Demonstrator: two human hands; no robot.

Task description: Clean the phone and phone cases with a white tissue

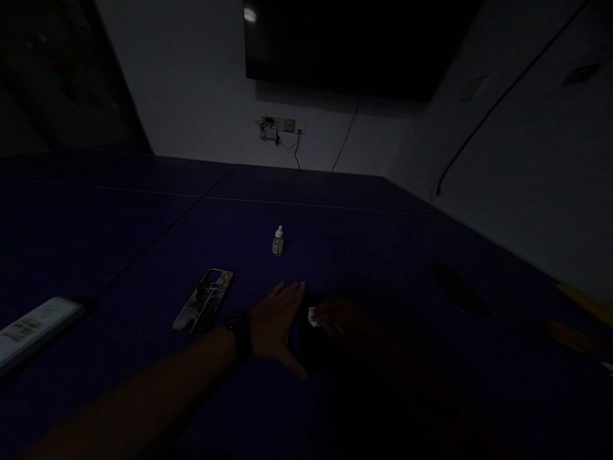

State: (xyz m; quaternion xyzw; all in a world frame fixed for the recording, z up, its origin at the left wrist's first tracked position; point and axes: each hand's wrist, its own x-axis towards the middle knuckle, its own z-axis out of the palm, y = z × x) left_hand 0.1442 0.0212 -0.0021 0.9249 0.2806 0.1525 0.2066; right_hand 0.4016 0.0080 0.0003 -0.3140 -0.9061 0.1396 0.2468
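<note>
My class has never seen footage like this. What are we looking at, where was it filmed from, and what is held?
There is no machine: these are a person's bare hands, seen by a camera worn on the head. The left hand is spread at the edge of a dark flat thing, too dim to name. The right hand holds something white. On the blue surface lie a phone case and a pale box; a small bottle stands beyond the hands.
</note>
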